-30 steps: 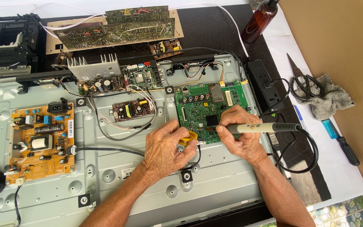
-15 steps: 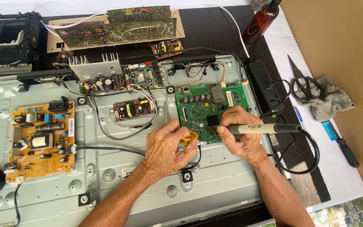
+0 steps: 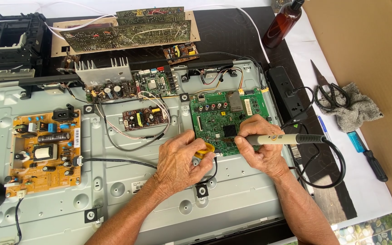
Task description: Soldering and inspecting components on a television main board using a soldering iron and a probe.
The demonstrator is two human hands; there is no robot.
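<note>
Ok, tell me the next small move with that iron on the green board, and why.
Probably ease the soldering iron tip down onto the joint at the lower edge of the green board. The right hand holds it level just at that edge, and the left hand has the yellow strip pinched beside it.

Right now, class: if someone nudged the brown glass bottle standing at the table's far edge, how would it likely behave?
The brown glass bottle stands tall and narrow, so it would probably tip easily. Its round body would likely roll afterwards. Being apparently glass, it may be slippery and could break.
</note>
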